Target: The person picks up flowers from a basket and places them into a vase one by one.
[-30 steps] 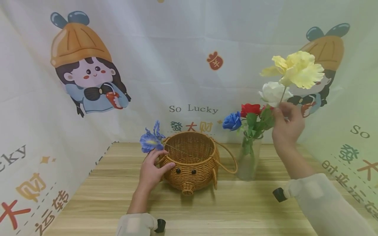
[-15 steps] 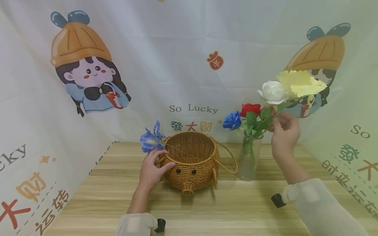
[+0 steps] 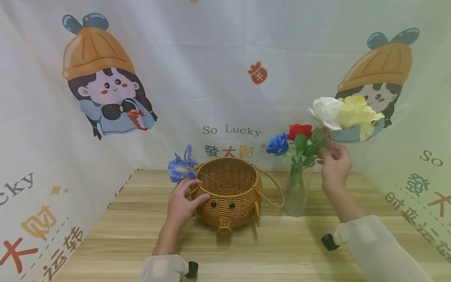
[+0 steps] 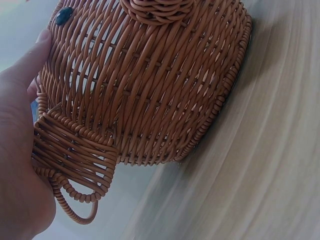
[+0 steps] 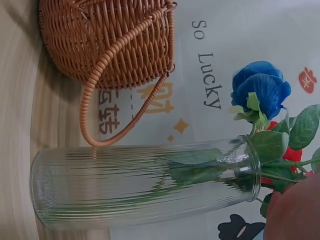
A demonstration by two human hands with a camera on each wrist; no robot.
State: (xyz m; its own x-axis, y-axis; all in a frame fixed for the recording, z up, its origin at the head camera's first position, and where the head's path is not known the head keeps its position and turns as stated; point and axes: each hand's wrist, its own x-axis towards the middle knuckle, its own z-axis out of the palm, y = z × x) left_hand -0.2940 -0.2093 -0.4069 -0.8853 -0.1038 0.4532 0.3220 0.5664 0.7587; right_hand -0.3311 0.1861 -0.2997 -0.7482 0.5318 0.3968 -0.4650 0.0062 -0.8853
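My left hand [image 3: 181,203] grips the left rim of a tan wicker basket [image 3: 225,209] with an animal's snout and bead eyes; the thumb lies on the front of the rim. A purple-blue iris [image 3: 180,168] leans out over the basket's left side, its thin stem inside. Up at the right, my right hand [image 3: 336,166] pinches the stem of a yellow iris [image 3: 359,113] beside the mouth of a clear ribbed glass vase [image 5: 130,190]. That vase bears a blue rose [image 5: 260,90], a red rose [image 3: 299,132] and a white rose [image 3: 327,111]. The yellow iris's lower stem is hard to make out.
The basket's looped handle [image 3: 276,186] hangs down on its right, close to the vase. Both stand on a wood-grain table [image 3: 225,258]. Behind hangs a white printed cloth [image 3: 197,70] with cartoon figures, which also covers both sides.
My right hand has moved down and slightly left with the yellow iris, whose bloom now sits lower, tipped right beside the white rose. The left hand and the basket stay in place.
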